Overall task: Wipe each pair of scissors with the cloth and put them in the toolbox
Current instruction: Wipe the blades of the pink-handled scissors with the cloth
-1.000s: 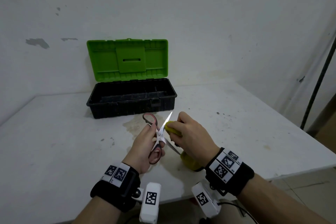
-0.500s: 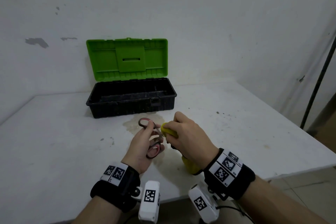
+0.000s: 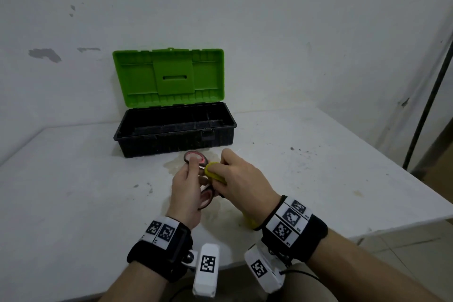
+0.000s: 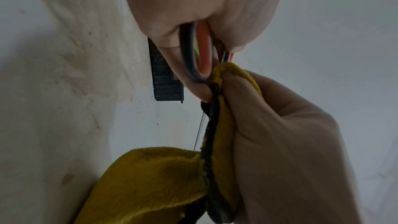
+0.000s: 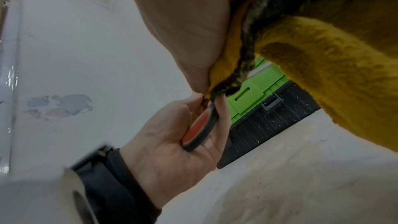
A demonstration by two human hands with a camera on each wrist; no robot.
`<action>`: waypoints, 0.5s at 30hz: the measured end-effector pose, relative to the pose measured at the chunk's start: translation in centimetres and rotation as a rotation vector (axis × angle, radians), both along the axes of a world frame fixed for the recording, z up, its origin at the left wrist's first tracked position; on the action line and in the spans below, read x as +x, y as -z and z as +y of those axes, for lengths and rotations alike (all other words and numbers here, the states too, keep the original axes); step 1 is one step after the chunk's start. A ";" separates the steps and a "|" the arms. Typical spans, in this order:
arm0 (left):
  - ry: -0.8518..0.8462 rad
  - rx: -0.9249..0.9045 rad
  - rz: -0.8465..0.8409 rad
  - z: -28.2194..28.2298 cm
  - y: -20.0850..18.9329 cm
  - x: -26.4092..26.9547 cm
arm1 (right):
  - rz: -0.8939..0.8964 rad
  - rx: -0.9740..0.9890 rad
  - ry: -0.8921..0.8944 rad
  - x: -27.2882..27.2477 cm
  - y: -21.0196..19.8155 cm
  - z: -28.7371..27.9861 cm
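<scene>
My left hand (image 3: 188,186) grips a pair of scissors (image 3: 196,158) with black and orange-red handle loops (image 4: 194,57), held just above the table in front of the toolbox. My right hand (image 3: 241,181) pinches a folded yellow cloth (image 3: 213,171) around the scissors right beside the handles, so the blades are hidden inside the cloth (image 4: 217,125). The rest of the cloth (image 5: 336,67) hangs below my right palm. The black toolbox (image 3: 171,140) stands open behind the hands with its green lid (image 3: 169,76) leaning back against the wall.
The white table (image 3: 73,179) carries a pale stain under my hands and small dark specks to the right. Its right edge (image 3: 392,225) drops off to a tiled floor. A dark pole (image 3: 426,110) leans at the far right.
A second ago the scissors were spread with a bare blade pointing up. The blades have since closed and disappeared into the cloth, and my right hand has slid up to the handles.
</scene>
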State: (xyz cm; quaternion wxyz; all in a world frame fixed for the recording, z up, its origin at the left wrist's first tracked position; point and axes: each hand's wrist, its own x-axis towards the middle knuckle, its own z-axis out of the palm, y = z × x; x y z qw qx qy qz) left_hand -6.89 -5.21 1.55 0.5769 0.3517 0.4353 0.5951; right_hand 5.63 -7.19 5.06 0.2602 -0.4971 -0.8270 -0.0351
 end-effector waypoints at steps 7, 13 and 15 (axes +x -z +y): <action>0.000 0.000 0.066 -0.1 1.1 0.4 | -0.023 -0.056 -0.033 0.7 -0.1 -0.2; -0.046 -0.001 0.095 0.2 1.2 0.2 | -0.016 -0.096 -0.021 0.8 0.3 -0.1; -0.054 0.001 0.105 0.1 1.5 0.2 | 0.000 -0.125 -0.021 1.0 0.3 0.1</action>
